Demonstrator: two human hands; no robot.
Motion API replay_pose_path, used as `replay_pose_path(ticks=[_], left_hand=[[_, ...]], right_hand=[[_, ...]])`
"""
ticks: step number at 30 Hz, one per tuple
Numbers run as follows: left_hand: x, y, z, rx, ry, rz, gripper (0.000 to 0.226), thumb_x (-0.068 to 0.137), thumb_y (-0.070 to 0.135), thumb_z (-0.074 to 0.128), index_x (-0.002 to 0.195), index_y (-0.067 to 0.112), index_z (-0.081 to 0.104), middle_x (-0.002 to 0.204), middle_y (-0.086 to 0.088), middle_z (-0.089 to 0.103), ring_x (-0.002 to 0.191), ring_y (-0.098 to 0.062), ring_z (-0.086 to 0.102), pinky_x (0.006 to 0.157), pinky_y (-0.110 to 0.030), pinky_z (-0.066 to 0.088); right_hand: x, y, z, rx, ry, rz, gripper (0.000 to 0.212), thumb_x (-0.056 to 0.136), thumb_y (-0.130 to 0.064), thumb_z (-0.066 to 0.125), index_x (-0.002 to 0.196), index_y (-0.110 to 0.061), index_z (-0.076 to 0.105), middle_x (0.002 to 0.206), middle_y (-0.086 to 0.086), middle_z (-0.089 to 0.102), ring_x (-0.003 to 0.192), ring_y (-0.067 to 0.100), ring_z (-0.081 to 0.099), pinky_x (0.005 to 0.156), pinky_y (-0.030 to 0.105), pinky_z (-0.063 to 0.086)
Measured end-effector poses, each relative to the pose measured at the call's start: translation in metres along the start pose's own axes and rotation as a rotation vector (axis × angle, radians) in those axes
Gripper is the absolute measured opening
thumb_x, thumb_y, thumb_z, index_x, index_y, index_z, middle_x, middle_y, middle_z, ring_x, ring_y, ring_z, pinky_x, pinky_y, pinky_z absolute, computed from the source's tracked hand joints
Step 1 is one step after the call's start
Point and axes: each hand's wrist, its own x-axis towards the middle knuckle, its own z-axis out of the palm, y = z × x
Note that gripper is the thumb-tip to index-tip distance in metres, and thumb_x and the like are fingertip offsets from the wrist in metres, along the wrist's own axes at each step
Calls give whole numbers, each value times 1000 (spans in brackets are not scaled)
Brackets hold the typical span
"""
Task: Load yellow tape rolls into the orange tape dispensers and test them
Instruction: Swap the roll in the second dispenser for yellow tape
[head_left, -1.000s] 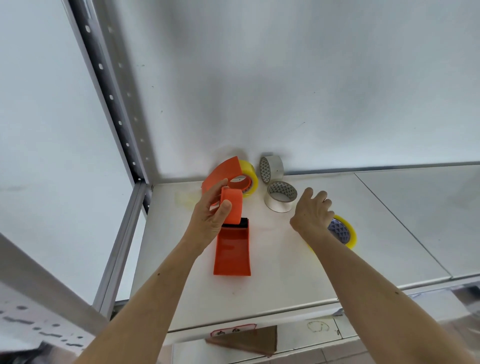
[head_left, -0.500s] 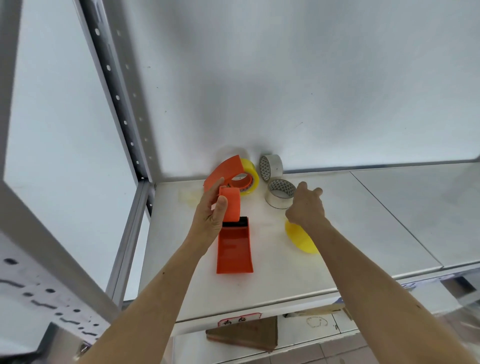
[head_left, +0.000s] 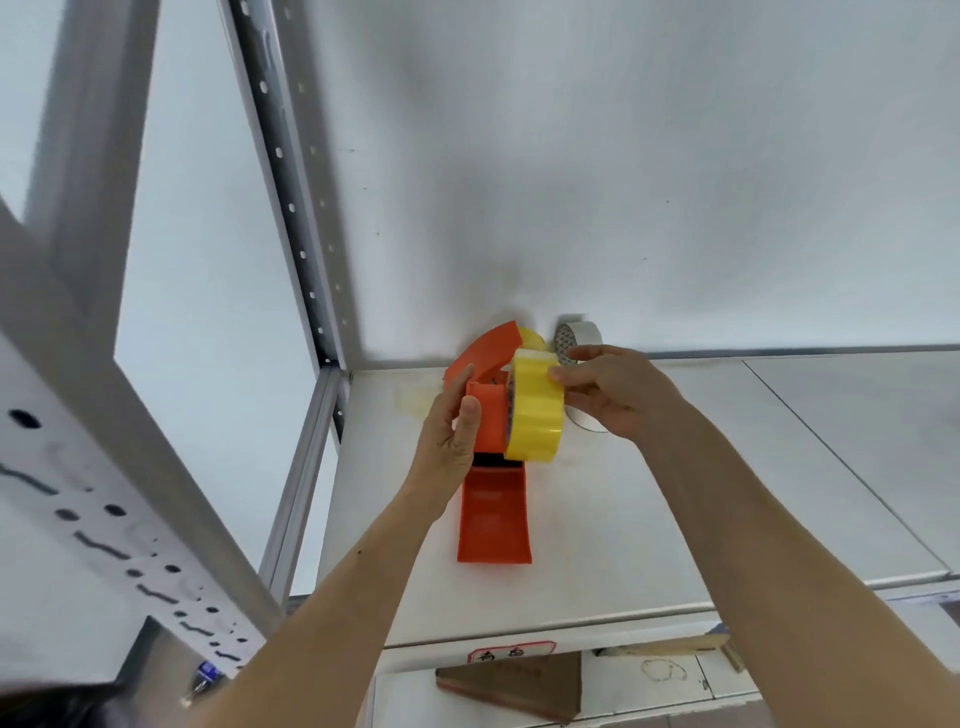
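Head view. Left hand (head_left: 451, 431) wrapped round dispenser (head_left: 493, 499) upper part, thumb pressed on orange hub, base on shelf (head_left: 675, 509). Right hand (head_left: 608, 395) pinches yellow roll (head_left: 535, 410) by rim, roll upright, touching dispenser at its 3 o'clock side.

Step, as judged: seat roll on hub. Align core with hub axis, push square, keep dispenser braced; check tape-end direction.

Second dispenser (head_left: 483, 351), apparently loaded, at 12 o'clock by wall. White roll (head_left: 579, 335) at 1 o'clock.

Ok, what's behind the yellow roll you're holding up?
Behind the yellow tape roll stands a second orange dispenser with yellow tape, and a white roll at the wall. The right hand covers most of another white roll.
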Motion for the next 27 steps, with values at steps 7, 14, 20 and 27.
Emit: replay_pose_path(ticks=[7, 14, 20, 27], left_hand=[[-6, 5, 3, -30, 7, -18, 87, 77, 84, 41, 145, 29, 44, 144, 1, 52, 134, -15, 49, 112, -47, 40], [-7, 17, -3, -118, -115, -108, 88, 71, 78, 59, 146, 37, 39, 136, 1, 59, 126, -22, 57, 105, -50, 47], [-7, 22, -5, -104, -72, -118, 72, 81, 41, 72, 146, 26, 44, 134, -6, 40, 114, -7, 54, 72, -12, 54], [-13, 23, -17, -173, -22, -86, 50, 79, 30, 66, 127, 20, 60, 106, 6, 74, 97, -12, 71, 71, -25, 57]], right_hand=[[7, 14, 24, -47, -62, 157, 18, 87, 17, 60, 88, -1, 61, 86, 16, 66, 80, 24, 67, 61, 34, 59], [14, 28, 37, -197, -71, 30, 23, 82, 2, 75, 104, 2, 69, 104, 19, 73, 92, 28, 71, 69, 35, 61], [22, 29, 28, -459, -10, -10, 24, 78, -33, 81, 89, -17, 68, 87, -4, 65, 83, 13, 58, 76, 31, 47], [31, 33, 37, -618, 26, -146, 20, 77, -31, 77, 82, -12, 72, 90, 3, 73, 88, 18, 67, 68, 27, 46]])
